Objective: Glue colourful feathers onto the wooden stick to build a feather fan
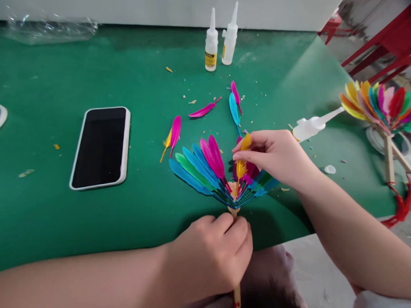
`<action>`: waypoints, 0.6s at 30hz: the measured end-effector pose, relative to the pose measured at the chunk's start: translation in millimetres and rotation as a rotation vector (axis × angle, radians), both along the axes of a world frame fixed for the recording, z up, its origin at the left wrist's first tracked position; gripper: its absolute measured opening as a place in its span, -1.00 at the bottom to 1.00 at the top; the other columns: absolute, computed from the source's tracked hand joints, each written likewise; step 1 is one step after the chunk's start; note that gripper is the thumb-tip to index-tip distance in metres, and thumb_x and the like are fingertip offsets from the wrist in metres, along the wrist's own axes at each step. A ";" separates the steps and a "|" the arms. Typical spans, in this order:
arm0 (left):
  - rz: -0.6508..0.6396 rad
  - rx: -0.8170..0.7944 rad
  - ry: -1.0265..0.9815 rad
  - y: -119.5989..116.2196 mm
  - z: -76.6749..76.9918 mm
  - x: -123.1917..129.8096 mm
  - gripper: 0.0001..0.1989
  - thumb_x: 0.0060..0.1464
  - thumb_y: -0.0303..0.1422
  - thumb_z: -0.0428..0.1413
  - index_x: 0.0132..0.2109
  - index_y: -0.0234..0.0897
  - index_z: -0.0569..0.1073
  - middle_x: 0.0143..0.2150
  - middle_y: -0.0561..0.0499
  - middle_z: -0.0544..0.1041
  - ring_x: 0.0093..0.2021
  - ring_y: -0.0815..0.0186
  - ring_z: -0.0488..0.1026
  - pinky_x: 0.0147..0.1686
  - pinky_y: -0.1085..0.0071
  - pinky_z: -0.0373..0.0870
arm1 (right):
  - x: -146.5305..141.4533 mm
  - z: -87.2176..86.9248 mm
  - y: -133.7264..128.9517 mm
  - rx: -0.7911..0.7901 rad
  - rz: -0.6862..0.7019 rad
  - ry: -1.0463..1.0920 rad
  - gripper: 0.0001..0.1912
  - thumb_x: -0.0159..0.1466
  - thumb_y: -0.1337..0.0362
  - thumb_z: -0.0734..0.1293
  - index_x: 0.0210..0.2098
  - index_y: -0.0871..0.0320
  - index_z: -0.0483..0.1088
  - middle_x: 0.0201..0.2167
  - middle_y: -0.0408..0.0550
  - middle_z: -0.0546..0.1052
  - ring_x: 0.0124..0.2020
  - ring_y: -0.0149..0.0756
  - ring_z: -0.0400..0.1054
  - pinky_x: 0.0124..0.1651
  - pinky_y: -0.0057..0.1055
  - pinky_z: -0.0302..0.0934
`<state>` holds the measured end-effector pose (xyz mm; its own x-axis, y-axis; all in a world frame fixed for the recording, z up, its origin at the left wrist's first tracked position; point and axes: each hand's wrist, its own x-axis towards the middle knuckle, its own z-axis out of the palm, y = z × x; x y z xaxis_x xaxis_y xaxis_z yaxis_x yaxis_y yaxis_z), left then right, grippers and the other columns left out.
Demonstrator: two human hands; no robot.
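Yellow feather (241, 168) at the fan's (214, 160) middle
Your left hand (213, 251) grips the stick (237, 295) by the tabletop (153, 215) edge; your right hand (280, 155) pinches the feather. The next move likely needs a steady, light touch.

Pale greyish sleeve (384, 300); bare forearms (359, 238)

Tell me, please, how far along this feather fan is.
Blue, green and pink feathers already spread from the wooden handle in the left hand. The right hand holds a yellow feather at the middle. Loose feathers on the green table are possibly left to add.
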<state>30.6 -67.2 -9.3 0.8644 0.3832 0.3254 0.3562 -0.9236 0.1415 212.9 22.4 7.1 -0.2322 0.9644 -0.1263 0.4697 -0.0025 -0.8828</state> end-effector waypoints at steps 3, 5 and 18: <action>-0.008 -0.012 -0.009 0.4 0.3 1.1 -0.74 0.10 -0.53 -0.09 -0.17 -0.43 0.47 -0.24 -0.13 0.51 -0.32 0.27 0.44 -0.46 0.39 0.45 | -2.2 -1.4 -0.3 0.021 0.004 -0.001 -0.78 0.06 0.13 0.36 -0.41 0.18 0.45 -0.59 -0.15 0.47 -0.60 -0.48 0.27 -0.56 -0.50 0.13; -0.005 -0.014 -0.018 0.5 0.3 1.7 -0.74 0.09 -0.53 -0.09 -0.17 -0.43 0.47 -0.25 -0.13 0.51 -0.32 0.27 0.43 -0.45 0.38 0.44 | -3.6 -2.1 -0.4 0.046 0.007 -0.015 -0.78 0.06 0.14 0.36 -0.43 0.18 0.45 -0.58 -0.15 0.48 -0.58 -0.48 0.27 -0.53 -0.49 0.13; 0.178 0.059 0.058 -0.5 3.0 4.6 -0.78 0.05 -0.45 0.02 -0.14 -0.30 0.45 -0.14 -0.06 0.49 -0.45 0.31 0.38 -0.64 0.40 0.31 | -5.7 -5.4 1.1 0.226 0.028 -0.227 -0.75 0.07 0.10 0.35 -0.33 0.13 0.45 -0.48 -0.15 0.47 -0.47 -0.41 0.27 -0.38 -0.43 0.14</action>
<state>35.2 -67.6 -6.3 0.8026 0.5138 0.3030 0.5209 -0.8512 0.0638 207.2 23.5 1.7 -0.2492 0.9676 0.0391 0.6522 0.1976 -0.7318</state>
